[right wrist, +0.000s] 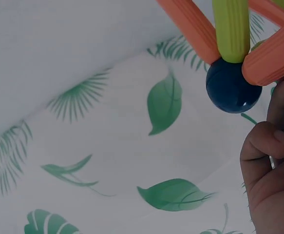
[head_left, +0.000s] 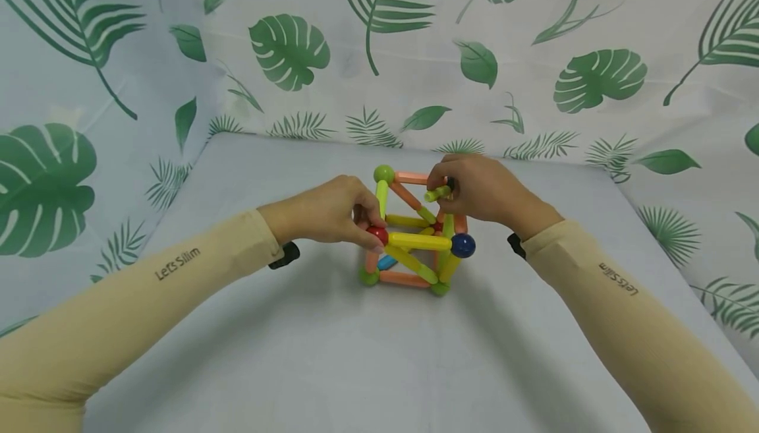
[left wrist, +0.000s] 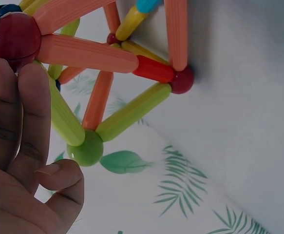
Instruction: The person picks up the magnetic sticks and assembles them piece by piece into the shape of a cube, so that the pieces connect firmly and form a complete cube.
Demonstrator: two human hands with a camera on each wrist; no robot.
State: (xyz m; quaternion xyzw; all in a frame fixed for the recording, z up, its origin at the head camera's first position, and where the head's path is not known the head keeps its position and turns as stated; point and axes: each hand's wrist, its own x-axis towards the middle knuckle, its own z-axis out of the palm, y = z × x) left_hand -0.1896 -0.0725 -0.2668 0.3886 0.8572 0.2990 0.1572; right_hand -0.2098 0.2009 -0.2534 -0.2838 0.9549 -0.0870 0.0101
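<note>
A cube-like frame of magnetic sticks and balls stands on the table. At its near upper left corner my left hand point(head_left: 335, 210) pinches a red ball point(head_left: 377, 236) between thumb and fingers. The left wrist view shows the fingertips against this red ball point(left wrist: 16, 41), with orange sticks point(left wrist: 88, 54) joined to it. Over the frame's far right corner, my right hand point(head_left: 477, 186) holds a yellow-green stick point(head_left: 437, 194), one end poking out toward the left. Close to the right fingers is a dark blue ball point(right wrist: 234, 88) bearing orange and green sticks.
A yellow stick point(head_left: 420, 241) links the red ball to a blue ball point(head_left: 463, 245) at the near right. Green balls point(head_left: 440, 287) rest at the base, and another green ball point(head_left: 384, 173) tops the far left corner. Leaf-patterned cloth point(head_left: 415, 57) rises behind the table point(head_left: 332, 367).
</note>
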